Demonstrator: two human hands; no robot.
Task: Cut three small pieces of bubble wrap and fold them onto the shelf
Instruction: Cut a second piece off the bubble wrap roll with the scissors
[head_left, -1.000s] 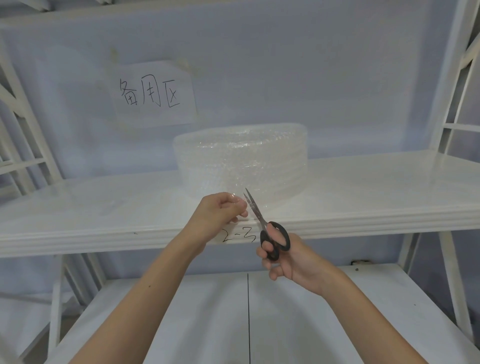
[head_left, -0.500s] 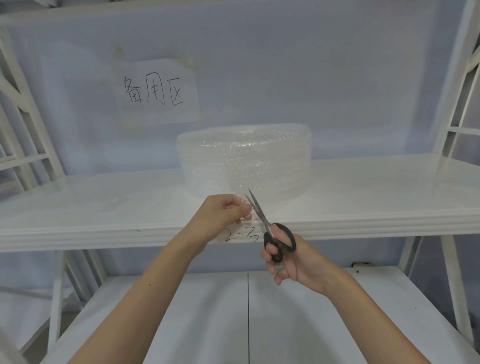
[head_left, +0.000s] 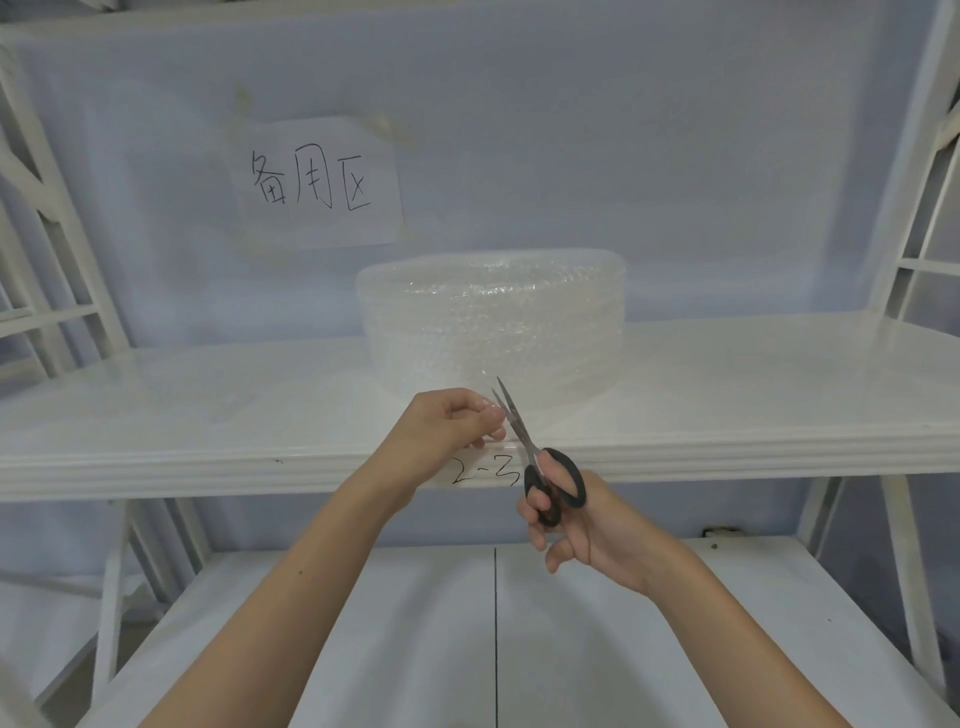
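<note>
A big roll of clear bubble wrap (head_left: 493, 322) stands on the white shelf (head_left: 208, 415), at its middle. My left hand (head_left: 441, 431) pinches a loose flap of the wrap near the shelf's front edge. My right hand (head_left: 571, 525) holds black-handled scissors (head_left: 540, 467) just to the right of it. The blades point up and away, almost together, right beside my left fingertips. The clear flap is hard to make out against the shelf.
A paper sign with handwritten characters (head_left: 317, 182) is taped to the back wall. The label "2-3" (head_left: 485, 470) is written on the shelf's front edge. A lower white shelf (head_left: 363, 623) lies beneath my arms. White frame posts stand at both sides.
The scissor blades have come nearly together and slid slightly forward along the flap. My left hand keeps its pinch in about the same place.
</note>
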